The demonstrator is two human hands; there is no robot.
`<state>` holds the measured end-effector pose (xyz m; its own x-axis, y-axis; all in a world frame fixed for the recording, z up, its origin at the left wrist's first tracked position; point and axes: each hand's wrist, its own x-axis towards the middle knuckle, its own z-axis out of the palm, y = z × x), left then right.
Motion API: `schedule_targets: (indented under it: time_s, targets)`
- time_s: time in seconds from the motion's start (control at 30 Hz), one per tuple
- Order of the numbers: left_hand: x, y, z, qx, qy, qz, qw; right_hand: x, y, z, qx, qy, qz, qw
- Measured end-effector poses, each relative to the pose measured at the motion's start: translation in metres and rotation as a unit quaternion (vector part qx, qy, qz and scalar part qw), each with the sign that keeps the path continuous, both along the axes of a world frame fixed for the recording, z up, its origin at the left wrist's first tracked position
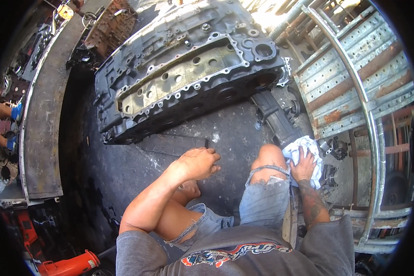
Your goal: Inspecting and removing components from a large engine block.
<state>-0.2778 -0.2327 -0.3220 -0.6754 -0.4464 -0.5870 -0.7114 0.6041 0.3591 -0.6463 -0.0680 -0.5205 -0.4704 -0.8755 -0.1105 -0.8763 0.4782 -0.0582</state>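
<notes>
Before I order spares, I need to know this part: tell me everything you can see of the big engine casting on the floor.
The engine casting is a long, dark grey metal block, grimy and oily, lying flat and skewed on the black floor. Its top face carries a paler raised frame ringed with bolt holes around a recess with a row of round holes. A larger round bore sits at its right end. A dark bar lies against its right corner. Neither hand touches it.
</notes>
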Motion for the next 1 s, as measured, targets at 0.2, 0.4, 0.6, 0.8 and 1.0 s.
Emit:
schedule_targets:
  time_s: [0.2, 0.4, 0.6, 0.8, 1.0]
  targets:
    - [-0.0009, -0.0007, 0.0001, 0.0, 0.001, -0.003, 1.0, -0.0002, 0.0005, -0.0005, 0.006, 0.002, -0.003, 1.0]
    - [-0.0007, -0.0009, -0.0012, -0.002, 0.006, -0.007, 1.0, -0.0001, -0.0006, 0.0006, 0.01, -0.006, -0.008, 1.0]
    - [-0.0008, -0.0005, -0.0001, -0.005, 0.009, -0.006, 1.0, -0.0002, -0.0004, 0.0005, 0.012, -0.004, -0.008, 1.0]
    - [-0.0009, -0.0005, -0.0003, 0.0, 0.003, -0.006, 1.0, 0.0002, -0.0004, 0.0008, 0.013, -0.007, -0.009, 1.0]
    - [-0.0002, -0.0003, -0.0019, -0.003, 0.009, -0.009, 1.0, -0.0006, 0.0001, -0.0008, 0.012, -0.009, -0.009, 1.0]
